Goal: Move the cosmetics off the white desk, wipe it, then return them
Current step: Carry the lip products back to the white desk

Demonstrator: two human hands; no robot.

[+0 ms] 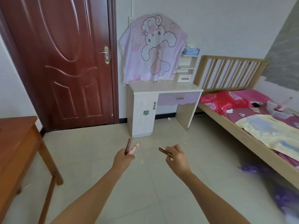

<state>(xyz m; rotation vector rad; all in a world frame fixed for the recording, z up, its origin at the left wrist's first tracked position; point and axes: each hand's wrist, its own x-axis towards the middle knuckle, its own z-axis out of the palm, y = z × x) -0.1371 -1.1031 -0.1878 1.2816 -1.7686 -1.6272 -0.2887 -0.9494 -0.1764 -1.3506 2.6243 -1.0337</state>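
Observation:
The white desk (163, 88) with a purple drawer stands against the far wall, some way ahead of me; its top shows bare. A pink rabbit-print cloth (153, 50) hangs over its mirror. My left hand (123, 159) grips two slim cosmetic tubes, a dark red one (128, 143) and a pink one (134, 147), pointing up and forward. My right hand (175, 157) holds a thin brown cosmetic pen (164, 151) pointing left. Both hands are held out over the tiled floor.
A brown wooden table (17, 143) is at my left. A bed (242, 138) with pink bedding, a yellow towel and small items runs along the right. A closed red-brown door (64, 62) is left of the desk. Purple wrapping (252, 168) lies on the floor by the bed.

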